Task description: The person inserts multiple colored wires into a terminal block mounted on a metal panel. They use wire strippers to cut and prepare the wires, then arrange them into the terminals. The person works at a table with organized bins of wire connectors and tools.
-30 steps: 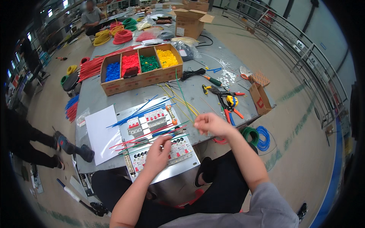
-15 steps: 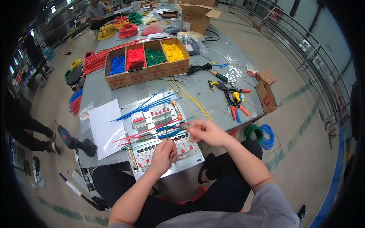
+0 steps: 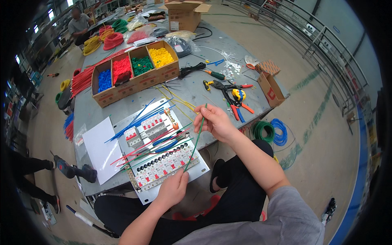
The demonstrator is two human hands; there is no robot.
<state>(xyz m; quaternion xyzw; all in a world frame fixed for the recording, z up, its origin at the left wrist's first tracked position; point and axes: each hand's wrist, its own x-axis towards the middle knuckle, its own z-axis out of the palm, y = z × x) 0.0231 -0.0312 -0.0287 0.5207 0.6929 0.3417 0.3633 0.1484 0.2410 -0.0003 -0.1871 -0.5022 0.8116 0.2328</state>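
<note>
A green wire [image 3: 197, 142] is stretched at a slant between my two hands over the right end of a white mounting plate [image 3: 199, 169]. My left hand [image 3: 173, 189] pinches its lower end near the plate's front edge. Higher up and to the right, my right hand [image 3: 216, 123] grips the wire close to its top end. A long row of circuit breakers [image 3: 164, 172] with red levers runs along the front of the plate. Behind it sit two smaller breaker groups [image 3: 154, 126]. Blue wires [image 3: 132, 124] and red wires [image 3: 127, 155] lie loosely across the plate.
Behind the plate stands a cardboard box [image 3: 136, 85] divided into blue, red, green and yellow small parts. Pliers [image 3: 234, 111] and a yellow tape measure [image 3: 238, 95] lie at right. A white sheet [image 3: 96, 149] and a power drill [image 3: 74, 170] are at left.
My right hand, then apart from the wire, now grips its upper end. My left hand has moved lower, and the wire is tilted rightward. The view has shifted.
</note>
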